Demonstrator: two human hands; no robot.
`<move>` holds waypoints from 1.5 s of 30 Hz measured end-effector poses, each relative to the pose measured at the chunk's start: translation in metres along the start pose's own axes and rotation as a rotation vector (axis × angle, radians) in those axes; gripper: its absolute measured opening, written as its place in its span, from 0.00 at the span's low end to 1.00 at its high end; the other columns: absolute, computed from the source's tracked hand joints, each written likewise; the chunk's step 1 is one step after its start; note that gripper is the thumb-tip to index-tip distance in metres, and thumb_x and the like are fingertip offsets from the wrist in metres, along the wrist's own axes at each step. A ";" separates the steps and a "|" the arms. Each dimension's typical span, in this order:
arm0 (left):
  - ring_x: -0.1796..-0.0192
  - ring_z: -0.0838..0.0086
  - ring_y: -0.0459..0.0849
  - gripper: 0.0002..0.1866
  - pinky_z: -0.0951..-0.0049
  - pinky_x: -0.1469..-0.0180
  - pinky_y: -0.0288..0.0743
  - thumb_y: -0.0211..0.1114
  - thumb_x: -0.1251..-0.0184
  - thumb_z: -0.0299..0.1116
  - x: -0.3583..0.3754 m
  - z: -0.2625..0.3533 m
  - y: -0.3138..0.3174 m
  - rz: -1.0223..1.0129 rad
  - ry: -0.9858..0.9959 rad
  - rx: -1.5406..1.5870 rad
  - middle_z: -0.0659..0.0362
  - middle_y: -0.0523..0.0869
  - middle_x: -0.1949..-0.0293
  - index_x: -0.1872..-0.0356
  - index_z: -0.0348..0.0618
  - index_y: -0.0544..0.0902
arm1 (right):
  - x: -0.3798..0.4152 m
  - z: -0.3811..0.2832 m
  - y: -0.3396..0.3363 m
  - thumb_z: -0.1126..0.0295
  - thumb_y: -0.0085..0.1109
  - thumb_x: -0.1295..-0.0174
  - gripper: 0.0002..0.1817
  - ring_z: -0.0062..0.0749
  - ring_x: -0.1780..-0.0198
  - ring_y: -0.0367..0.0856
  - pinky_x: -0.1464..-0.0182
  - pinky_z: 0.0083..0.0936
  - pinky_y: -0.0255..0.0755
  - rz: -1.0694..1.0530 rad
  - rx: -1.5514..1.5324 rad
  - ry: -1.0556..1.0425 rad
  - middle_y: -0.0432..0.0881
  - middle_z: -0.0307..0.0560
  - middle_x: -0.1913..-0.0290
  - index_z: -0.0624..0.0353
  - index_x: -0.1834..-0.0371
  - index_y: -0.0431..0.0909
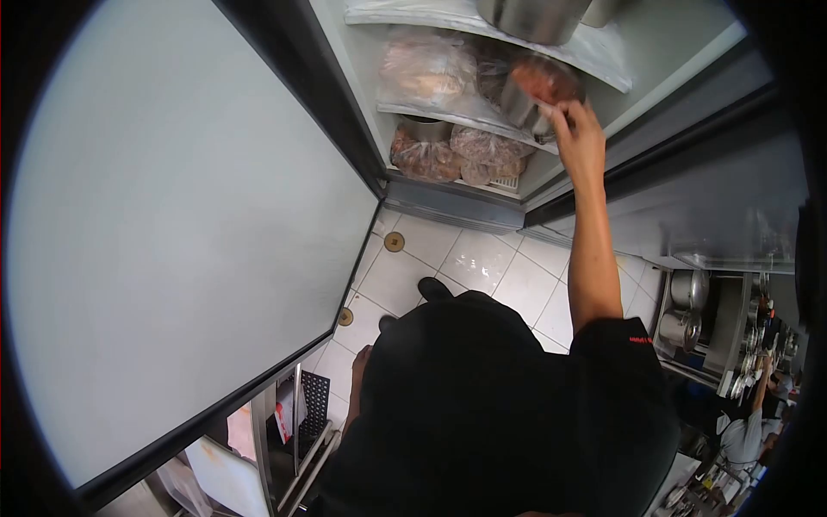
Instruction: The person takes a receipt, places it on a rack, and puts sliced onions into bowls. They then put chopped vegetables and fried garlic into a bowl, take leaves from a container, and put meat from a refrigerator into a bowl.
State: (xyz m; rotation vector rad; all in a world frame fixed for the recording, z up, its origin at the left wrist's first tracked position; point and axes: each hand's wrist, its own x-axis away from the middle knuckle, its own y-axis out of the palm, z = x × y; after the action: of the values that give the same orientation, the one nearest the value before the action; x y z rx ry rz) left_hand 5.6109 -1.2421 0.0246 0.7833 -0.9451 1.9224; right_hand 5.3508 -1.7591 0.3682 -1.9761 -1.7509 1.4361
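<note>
My right hand (573, 129) reaches into an open refrigerator and pinches the near rim of a metal container (519, 108). Reddish food (544, 79) shows inside it, slightly blurred. The container is on the middle shelf (448, 105), right of a large clear plastic bag (428, 69) with pale contents. My left hand (361, 357) hangs low beside my body, near the edge of the open door; its fingers are mostly hidden.
The wide refrigerator door (189, 215) stands open on the left. Bagged food (426, 157) fills the bottom shelf, and a metal pot (538, 19) stands on the upper one. Pots (679, 327) sit on a rack at right. Farther off, a person in a light shirt (743, 439) is at work.
</note>
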 end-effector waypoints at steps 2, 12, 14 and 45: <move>0.42 0.59 0.80 0.27 0.67 0.41 0.73 0.55 0.28 0.48 0.000 0.009 -0.003 0.003 0.004 0.011 0.47 0.80 0.42 0.39 0.37 0.75 | -0.031 0.028 0.025 0.55 0.60 0.36 0.16 0.53 0.61 0.81 0.57 0.37 0.74 0.102 0.236 0.041 0.81 0.56 0.62 0.58 0.61 0.81; 0.44 0.63 0.81 0.30 0.70 0.42 0.73 0.57 0.30 0.49 -0.011 -0.019 0.011 0.065 0.075 0.127 0.46 0.82 0.46 0.37 0.34 0.73 | -0.103 0.071 0.037 0.45 0.60 0.41 0.35 0.59 0.43 0.78 0.43 0.42 0.72 -0.373 0.226 0.463 0.80 0.67 0.47 0.60 0.38 0.74; 0.45 0.64 0.81 0.30 0.70 0.43 0.74 0.57 0.30 0.49 -0.004 -0.026 0.012 0.055 0.066 0.080 0.47 0.82 0.47 0.37 0.35 0.73 | -0.096 0.059 0.026 0.49 0.64 0.43 0.36 0.59 0.44 0.78 0.43 0.42 0.71 -0.437 0.245 0.526 0.80 0.68 0.49 0.65 0.38 0.72; 0.42 0.59 0.81 0.28 0.66 0.38 0.71 0.59 0.31 0.50 0.066 0.238 0.007 0.084 0.493 -0.347 0.47 0.82 0.44 0.38 0.41 0.75 | -0.162 0.061 0.258 0.55 0.48 0.33 0.22 0.50 0.42 0.78 0.40 0.40 0.70 -0.165 0.200 -0.255 0.80 0.54 0.45 0.53 0.42 0.77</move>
State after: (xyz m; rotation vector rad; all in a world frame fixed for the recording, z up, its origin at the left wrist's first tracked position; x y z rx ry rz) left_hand 5.6132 -1.4175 0.1988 0.0606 -0.9673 1.8279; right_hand 5.5094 -2.0025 0.2581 -1.5703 -1.7367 1.7886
